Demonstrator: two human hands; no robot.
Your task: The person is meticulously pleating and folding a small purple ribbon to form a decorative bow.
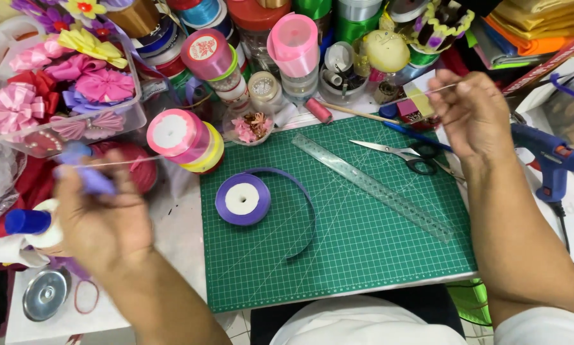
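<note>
Head view, left hand (102, 220) pinching purple ribbon (86, 172)

Bright, even light is falling from above, and colours are showing saturated and clean. Shadows are staying soft and short: a faint one is lying under the purple spool (243, 199) on the green mat (363, 255), another along the ruler (376, 185). Mild glare is shining off the satin spools at the top and off the metal lid (45, 294). The left hand (102, 223) is smearing with motion blur, its purple piece (86, 169) losing its outline; the right hand (469, 115) is blurring slightly. The mat's grid is reading sharp. Wide-angle distortion is bending the mat's edges and stretching the forearms near the corners.
</note>
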